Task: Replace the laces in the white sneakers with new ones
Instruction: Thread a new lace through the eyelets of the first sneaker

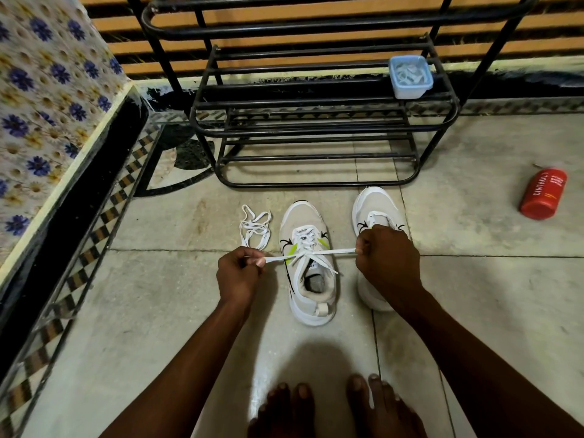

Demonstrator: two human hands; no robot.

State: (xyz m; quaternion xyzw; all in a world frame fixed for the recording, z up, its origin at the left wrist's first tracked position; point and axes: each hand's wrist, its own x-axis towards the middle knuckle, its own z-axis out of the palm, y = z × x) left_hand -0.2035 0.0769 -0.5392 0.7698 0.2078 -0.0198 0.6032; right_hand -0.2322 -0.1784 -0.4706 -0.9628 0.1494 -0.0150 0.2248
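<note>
Two white sneakers stand on the tiled floor, toes pointing away from me. The left sneaker [308, 263] is laced with a white lace [305, 245] whose two ends are pulled taut sideways over its opening. My left hand [240, 273] pinches the left end of that lace. My right hand [384, 257] pinches the right end and covers part of the right sneaker [376, 210]. A loose white lace [254, 229] lies in a heap on the floor to the left of the left sneaker.
A black metal shoe rack [316, 128] stands just beyond the sneakers, with a pale blue plastic box [410, 76] on a shelf. A red bottle [543, 194] lies on the floor at right. A flower-patterned ledge [47, 121] runs along the left. My bare toes [335, 406] are at the bottom.
</note>
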